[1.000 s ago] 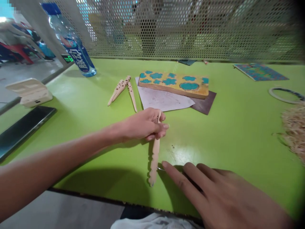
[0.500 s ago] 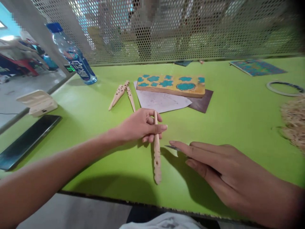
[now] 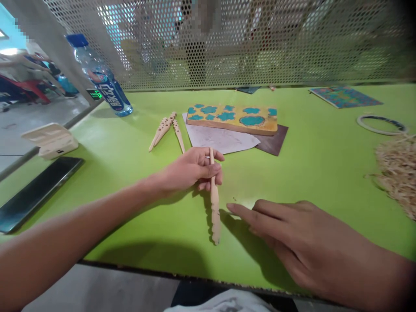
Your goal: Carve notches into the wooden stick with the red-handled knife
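My left hand pinches a pale carved wooden stick by its plain thin end. The stick's notched, wavy end points down toward the table's front edge. To its right, my right hand is closed with its index finger stretched toward the stick, not touching it. The thin-bladed knife that showed in this hand a moment earlier is now hidden behind the fingers. Beyond my left hand lie several similar carved wooden sticks, notched and pierced with holes.
A yellow block with blue patches rests on white paper and a brown sheet. Wood shavings and a tape ring are at right. A bottle, phone and white case stand left, a perforated screen behind.
The stick has turned in my left hand, so its edge faces up more. My right hand has shifted slightly down, and the knife blade has gone from sight.
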Available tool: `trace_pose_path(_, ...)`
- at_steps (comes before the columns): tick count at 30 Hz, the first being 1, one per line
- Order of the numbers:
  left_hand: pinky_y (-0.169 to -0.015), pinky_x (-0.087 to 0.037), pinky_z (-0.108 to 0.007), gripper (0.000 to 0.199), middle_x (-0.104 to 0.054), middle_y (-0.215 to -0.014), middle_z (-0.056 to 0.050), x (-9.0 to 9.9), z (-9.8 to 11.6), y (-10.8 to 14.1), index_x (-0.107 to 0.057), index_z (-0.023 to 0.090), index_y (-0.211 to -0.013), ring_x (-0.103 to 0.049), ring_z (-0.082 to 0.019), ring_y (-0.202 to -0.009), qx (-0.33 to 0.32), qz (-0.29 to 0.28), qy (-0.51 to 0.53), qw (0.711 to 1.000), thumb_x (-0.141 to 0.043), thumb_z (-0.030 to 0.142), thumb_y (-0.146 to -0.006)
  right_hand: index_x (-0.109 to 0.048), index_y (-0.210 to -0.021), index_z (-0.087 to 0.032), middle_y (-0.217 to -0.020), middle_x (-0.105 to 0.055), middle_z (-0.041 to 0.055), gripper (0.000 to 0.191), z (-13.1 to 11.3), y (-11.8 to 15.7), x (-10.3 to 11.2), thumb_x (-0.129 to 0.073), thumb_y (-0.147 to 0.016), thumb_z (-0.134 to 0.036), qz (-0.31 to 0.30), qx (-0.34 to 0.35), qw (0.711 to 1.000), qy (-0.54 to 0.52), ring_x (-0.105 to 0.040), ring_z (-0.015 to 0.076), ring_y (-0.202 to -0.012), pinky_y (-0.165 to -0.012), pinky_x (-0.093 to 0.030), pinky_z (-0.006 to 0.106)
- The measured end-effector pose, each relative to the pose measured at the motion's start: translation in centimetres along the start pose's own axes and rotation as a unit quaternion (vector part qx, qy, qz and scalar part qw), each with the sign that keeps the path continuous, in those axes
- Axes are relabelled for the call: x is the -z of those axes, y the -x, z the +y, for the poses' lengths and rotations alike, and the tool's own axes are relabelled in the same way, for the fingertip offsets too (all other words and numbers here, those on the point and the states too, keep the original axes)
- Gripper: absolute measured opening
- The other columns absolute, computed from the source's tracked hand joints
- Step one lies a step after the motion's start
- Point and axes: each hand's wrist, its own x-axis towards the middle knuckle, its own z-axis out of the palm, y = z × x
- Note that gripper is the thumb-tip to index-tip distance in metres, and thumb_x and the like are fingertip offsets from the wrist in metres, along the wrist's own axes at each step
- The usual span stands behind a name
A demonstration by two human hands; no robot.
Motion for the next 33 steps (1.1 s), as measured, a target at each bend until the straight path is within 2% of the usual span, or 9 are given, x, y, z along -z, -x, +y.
trace_pose_path(5, -0.043, -0.035, -0.015, 0.023, -0.066, -0.070, 0.000, 0.2, -0.2, -0.2, -0.048, 0.016, -0.105, -0.048, -0.005, -0.046, -0.010, -0.035, -0.004, 0.999, -0.067, 0.022, -0.093, -0.050, -0.142, -0.019, -0.091, -0.070, 0.0016, 0.074, -0.4, 0.4, -0.2, -0.048, -0.070, -0.002, -0.016, 0.026, 0.997, 0.075, -0.063, 0.0169, -0.063, -0.054, -0.033, 0.032)
trace_pose_path(13, -0.045, -0.034, -0.016, 0.014, -0.063, -0.071, 0.001, 0.3, -0.3, -0.2, -0.045, 0.018, -0.099, -0.047, -0.005, -0.048, -0.013, -0.050, -0.009, 0.999, -0.059, 0.018, -0.097, -0.050, -0.142, -0.020, -0.089, -0.070, 0.0004, 0.074, -0.6, 0.1, -0.1, -0.048, -0.069, -0.006, -0.026, 0.034, 0.996, 0.081, -0.062, 0.0182, -0.060, -0.052, -0.030, 0.036)
trace_pose_path(26, -0.044, -0.034, -0.015, 0.020, -0.063, -0.067, 0.002, 0.1, -0.4, -0.5, -0.043, 0.019, -0.091, -0.047, -0.005, -0.047, -0.014, -0.033, -0.018, 0.999, -0.063, 0.017, -0.093, -0.047, -0.146, -0.018, -0.091, -0.070, 0.0014, 0.074, -0.7, 0.3, -0.4, -0.049, -0.073, -0.007, -0.025, 0.038, 0.994, 0.096, -0.062, 0.0187, -0.062, -0.054, -0.033, 0.035)
trace_pose_path(33, -0.043, -0.032, -0.016, 0.021, -0.063, -0.065, 0.001, 0.2, -0.3, -0.8, -0.045, 0.018, -0.090, -0.047, -0.006, -0.046, -0.007, -0.045, -0.030, 0.999, -0.066, 0.018, -0.090, -0.047, -0.146, -0.011, -0.085, -0.067, 0.0031, 0.077, -1.4, 0.2, -0.3, -0.053, -0.070, -0.006, -0.025, 0.058, 0.983, 0.171, -0.061, 0.0225, -0.059, -0.050, -0.031, 0.036)
